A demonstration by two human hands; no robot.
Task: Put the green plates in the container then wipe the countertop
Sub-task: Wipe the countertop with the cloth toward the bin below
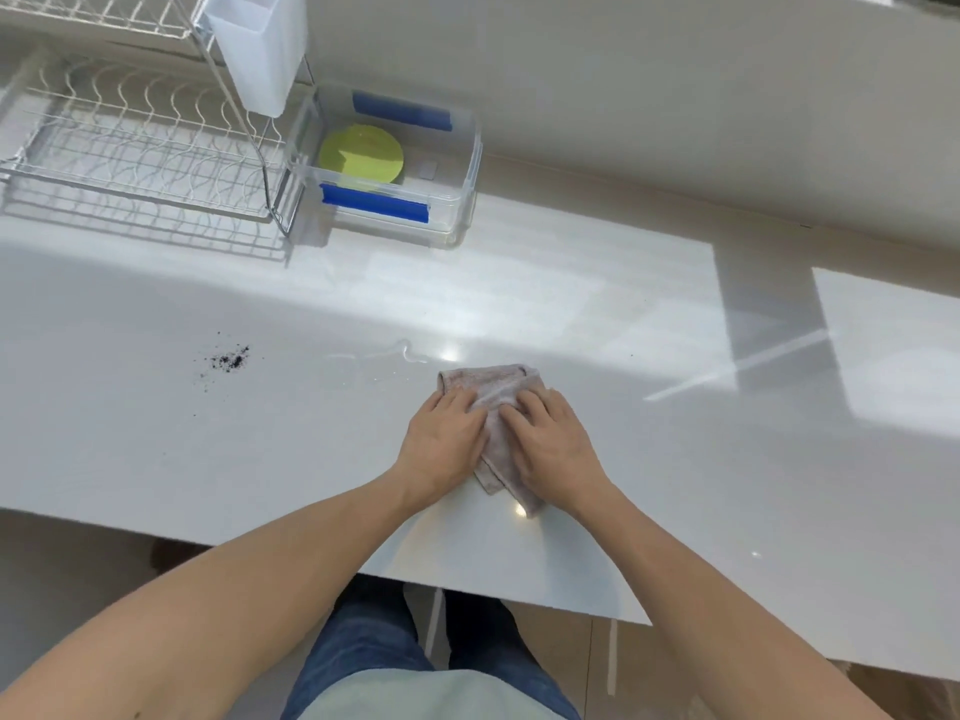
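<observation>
A grey-beige cloth (497,389) lies folded on the white countertop (260,449) near its front edge. My left hand (441,446) and my right hand (553,444) both press flat on the cloth, side by side. Green plates (362,152) lie stacked inside a clear plastic container (470,168) with blue latches at the back of the counter. A patch of dark crumbs (228,360) sits on the counter to the left of the cloth. A thin wet streak (400,351) lies just beyond the cloth.
A wire dish rack (130,142) stands at the back left, with a white plastic holder (257,49) hanging on its frame. The wall runs behind the counter. The counter's front edge is close to my body.
</observation>
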